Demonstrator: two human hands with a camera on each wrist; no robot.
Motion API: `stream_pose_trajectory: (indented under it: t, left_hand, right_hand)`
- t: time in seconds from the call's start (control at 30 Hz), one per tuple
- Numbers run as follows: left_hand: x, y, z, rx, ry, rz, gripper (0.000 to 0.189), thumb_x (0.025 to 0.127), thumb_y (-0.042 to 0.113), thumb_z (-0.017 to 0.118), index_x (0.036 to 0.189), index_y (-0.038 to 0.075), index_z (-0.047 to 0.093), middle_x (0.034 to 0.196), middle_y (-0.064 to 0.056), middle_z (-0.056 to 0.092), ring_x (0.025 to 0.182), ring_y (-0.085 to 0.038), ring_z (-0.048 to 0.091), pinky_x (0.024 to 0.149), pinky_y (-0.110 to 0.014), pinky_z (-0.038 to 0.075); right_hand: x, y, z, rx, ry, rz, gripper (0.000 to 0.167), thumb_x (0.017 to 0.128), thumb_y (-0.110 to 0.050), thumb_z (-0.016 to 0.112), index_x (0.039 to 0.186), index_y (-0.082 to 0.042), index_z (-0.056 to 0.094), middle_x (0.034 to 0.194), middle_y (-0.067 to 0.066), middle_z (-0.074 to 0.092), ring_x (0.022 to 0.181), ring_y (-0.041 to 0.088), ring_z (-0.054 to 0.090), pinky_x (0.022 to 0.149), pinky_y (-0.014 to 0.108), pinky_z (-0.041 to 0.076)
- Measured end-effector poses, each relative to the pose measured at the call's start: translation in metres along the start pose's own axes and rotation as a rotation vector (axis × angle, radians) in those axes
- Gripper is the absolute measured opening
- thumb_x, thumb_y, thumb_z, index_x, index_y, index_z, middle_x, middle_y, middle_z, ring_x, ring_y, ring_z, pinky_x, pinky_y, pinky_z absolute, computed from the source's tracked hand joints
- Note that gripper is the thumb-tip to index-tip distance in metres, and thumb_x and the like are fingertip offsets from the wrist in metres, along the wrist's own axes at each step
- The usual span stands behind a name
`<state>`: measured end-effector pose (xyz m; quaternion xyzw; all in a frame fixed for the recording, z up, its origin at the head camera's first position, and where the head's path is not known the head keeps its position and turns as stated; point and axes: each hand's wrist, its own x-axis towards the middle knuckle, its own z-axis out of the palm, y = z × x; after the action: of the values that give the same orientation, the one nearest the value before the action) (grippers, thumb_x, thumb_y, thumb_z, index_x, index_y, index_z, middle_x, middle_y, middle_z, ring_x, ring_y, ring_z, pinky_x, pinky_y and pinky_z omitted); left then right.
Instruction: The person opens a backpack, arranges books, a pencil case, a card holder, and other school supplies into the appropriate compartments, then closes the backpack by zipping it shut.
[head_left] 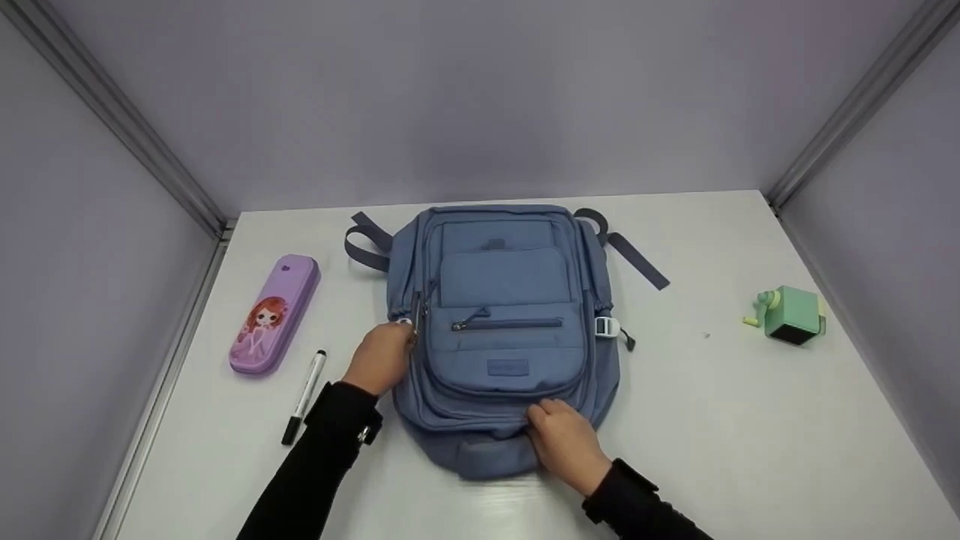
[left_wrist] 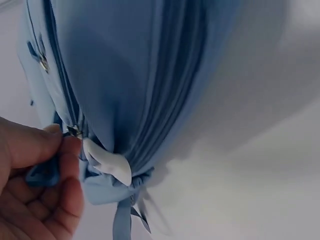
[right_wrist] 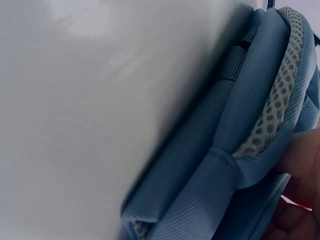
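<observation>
A blue backpack [head_left: 502, 277] lies front side up on the white table. On its left side my left hand [head_left: 381, 356] pinches a zipper pull [left_wrist: 74, 131] between thumb and finger, its blue tab [left_wrist: 42, 174] hanging within the curled fingers. Just beside that pull sits a white buckle [left_wrist: 109, 162]. My right hand [head_left: 566, 439] grips the fabric at the bag's near end, fingers curled over the edge. Close to this hand, the right wrist view shows a padded shoulder strap [right_wrist: 272, 107] with grey mesh. The right fingertips are partly hidden by the fabric.
Left of the bag lie a purple pencil case [head_left: 276, 315] with a doll picture and a white marker [head_left: 306, 396] with black ends. A green crank pencil sharpener [head_left: 795, 315] stands at the far right. Dark webbing straps [head_left: 637, 260] spread beside the bag. Grey panels [head_left: 480, 97] enclose the table.
</observation>
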<state>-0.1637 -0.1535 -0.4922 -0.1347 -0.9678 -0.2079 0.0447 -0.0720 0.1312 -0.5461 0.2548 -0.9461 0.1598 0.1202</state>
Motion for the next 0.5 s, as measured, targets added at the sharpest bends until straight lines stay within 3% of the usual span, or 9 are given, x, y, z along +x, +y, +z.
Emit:
stream_pose_trajectory:
  t: [0.27, 0.5]
  left_hand:
    - [-0.045, 0.016, -0.001, -0.064, -0.003, -0.008, 0.011, 0.086, -0.004, 0.067, 0.078, 0.003, 0.063, 0.076, -0.013, 0.067, 0.071, -0.028, 0.065, 0.064, -0.042, 0.052]
    - [-0.076, 0.037, -0.001, -0.126, -0.005, -0.070, 0.016, 0.085, -0.003, 0.068, 0.073, 0.005, 0.061, 0.069, -0.006, 0.062, 0.063, -0.014, 0.054, 0.057, -0.028, 0.043]
  right_hand:
    - [-0.001, -0.001, 0.001, -0.015, 0.052, -0.013, 0.018, 0.075, -0.005, 0.079, 0.078, -0.008, 0.061, 0.074, 0.004, 0.060, 0.070, 0.021, 0.060, 0.064, 0.034, 0.051]
    - [-0.003, -0.003, 0.004, -0.037, 0.102, -0.025, 0.020, 0.072, -0.004, 0.080, 0.076, -0.007, 0.061, 0.072, 0.004, 0.060, 0.068, 0.021, 0.059, 0.063, 0.034, 0.050]
